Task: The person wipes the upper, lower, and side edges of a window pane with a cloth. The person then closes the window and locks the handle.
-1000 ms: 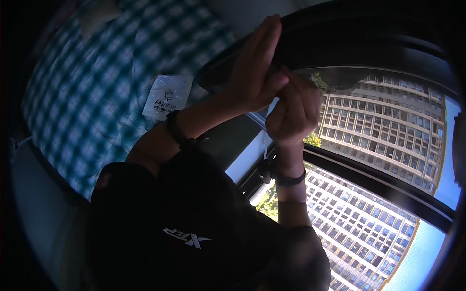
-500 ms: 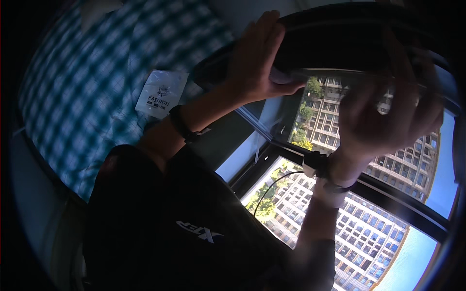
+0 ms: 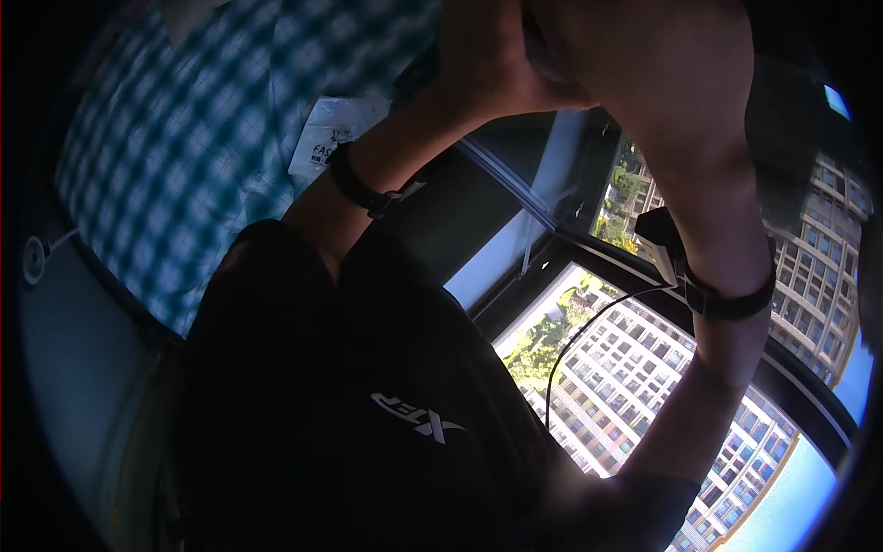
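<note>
Both my hands are raised at the top edge, close together. The thumb of my left hand (image 3: 501, 69) stretches right, apart from the palm, and its other fingers run out of view. My right hand (image 3: 635, 46) crosses in front at a slant; its fingers are hidden. Between the hands shows a small part of a dark, smooth thing (image 3: 544, 57) whose kind I cannot make out. A black band (image 3: 354, 179) circles my left wrist. Around my right wrist sits another black band (image 3: 731, 302), with a small dark box (image 3: 659, 235) and a thin black cable (image 3: 575, 345) beside it.
A teal-and-white checked cloth (image 3: 198, 156) spreads at the left, with a printed white packet (image 3: 308, 147) on it. Dark-framed windows (image 3: 625, 253) stand at the right, with buildings and trees beyond. A small white round fitting (image 3: 35, 260) is at the far left.
My right hand has moved up and left, close to my left hand, its fingers now out of sight. My left hand sits higher in view. The large dark curved shape is now mostly hidden.
</note>
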Motion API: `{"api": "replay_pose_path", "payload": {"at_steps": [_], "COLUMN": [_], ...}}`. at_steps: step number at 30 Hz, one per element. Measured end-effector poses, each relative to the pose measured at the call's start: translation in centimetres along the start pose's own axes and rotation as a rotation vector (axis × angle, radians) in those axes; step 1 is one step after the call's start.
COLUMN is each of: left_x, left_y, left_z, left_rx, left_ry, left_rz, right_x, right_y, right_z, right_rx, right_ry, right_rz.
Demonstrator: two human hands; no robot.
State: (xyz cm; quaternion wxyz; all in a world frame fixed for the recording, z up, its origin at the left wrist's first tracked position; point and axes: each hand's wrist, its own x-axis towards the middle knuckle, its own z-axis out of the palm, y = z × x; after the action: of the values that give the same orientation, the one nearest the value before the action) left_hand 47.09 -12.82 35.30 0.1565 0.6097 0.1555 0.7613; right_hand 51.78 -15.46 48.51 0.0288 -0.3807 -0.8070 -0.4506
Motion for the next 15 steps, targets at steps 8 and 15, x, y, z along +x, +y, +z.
{"api": "replay_pose_path", "payload": {"at_steps": [8, 15], "left_x": [-15.8, -25.9], "left_y": [-9.3, -13.8], "left_z": [-3.5, -5.7], "left_rx": [0.020, 0.101], "left_ry": [-0.225, -0.409], "left_rz": [-0.176, -0.514], "right_x": [1.6, 0.6], "right_y": [1.1, 0.9], "right_z": [-0.8, 1.2], "right_rx": [-0.107, -0.088], "right_ry": [-0.155, -0.199], "right_rz": [-0.077, 0.038]}}
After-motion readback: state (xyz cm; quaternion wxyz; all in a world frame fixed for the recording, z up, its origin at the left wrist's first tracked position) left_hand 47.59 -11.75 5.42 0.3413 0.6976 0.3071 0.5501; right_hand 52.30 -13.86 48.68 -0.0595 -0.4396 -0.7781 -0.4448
